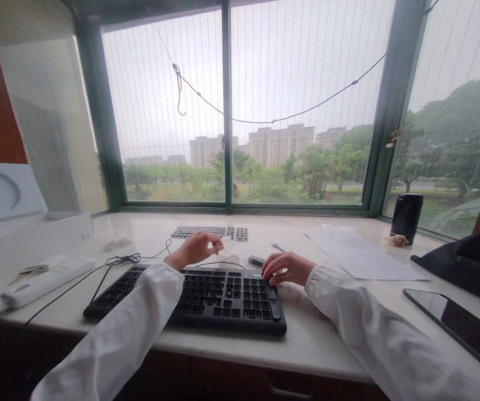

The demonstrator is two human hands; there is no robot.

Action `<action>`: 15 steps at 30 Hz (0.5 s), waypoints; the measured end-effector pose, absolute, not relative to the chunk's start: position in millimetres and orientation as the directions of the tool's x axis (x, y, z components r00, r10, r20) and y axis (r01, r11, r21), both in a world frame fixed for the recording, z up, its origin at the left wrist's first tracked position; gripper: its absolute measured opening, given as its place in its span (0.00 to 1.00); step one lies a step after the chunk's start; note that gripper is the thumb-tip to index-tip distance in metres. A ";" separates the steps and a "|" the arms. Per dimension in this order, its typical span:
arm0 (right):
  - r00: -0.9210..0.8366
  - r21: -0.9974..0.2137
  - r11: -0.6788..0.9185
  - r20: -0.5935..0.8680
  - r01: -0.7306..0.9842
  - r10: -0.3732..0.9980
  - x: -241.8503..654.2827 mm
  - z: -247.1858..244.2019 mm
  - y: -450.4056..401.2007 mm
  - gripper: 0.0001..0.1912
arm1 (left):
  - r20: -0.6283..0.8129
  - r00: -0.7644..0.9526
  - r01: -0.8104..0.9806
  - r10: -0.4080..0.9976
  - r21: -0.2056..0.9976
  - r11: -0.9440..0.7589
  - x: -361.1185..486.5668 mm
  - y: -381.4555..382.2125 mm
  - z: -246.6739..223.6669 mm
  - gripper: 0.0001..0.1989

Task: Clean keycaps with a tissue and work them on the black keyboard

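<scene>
Black keyboard (235, 323), long axis sideways; right fingers (274, 262) at corner, left fingers (211, 238) raised (both grips unclear).

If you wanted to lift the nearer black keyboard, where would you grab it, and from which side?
Probably by its two short ends, one hand coming in from each side: the nearer black keyboard is long, low and lies flat, so holding both ends should keep it level. The right hand is already at its far right corner.
</scene>
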State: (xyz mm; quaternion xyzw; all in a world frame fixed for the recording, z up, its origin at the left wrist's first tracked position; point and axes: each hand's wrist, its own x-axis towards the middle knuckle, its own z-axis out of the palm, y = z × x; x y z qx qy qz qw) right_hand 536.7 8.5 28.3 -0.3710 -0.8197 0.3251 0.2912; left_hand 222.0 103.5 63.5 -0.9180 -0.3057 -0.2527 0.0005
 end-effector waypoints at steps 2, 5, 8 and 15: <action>-0.555 -0.777 0.490 0.223 0.396 0.802 537.4 27.1 9.4 0.22 | 0.459 0.687 0.562 0.563 0.155 -0.812 221.5 103.7 63.7 0.13; -0.547 -0.798 0.477 0.229 0.368 0.805 537.8 24.1 10.5 0.22 | 0.449 0.692 0.564 0.565 0.153 -0.812 221.3 104.5 63.4 0.13; -0.534 -0.782 0.495 0.253 0.377 0.807 536.8 21.9 11.1 0.22 | 0.450 0.694 0.560 0.562 0.152 -0.814 221.3 105.2 62.6 0.13; -0.499 -0.654 0.580 0.336 0.486 0.798 533.3 26.7 9.4 0.23 | 0.455 0.696 0.555 0.555 0.149 -0.818 220.9 105.1 63.3 0.13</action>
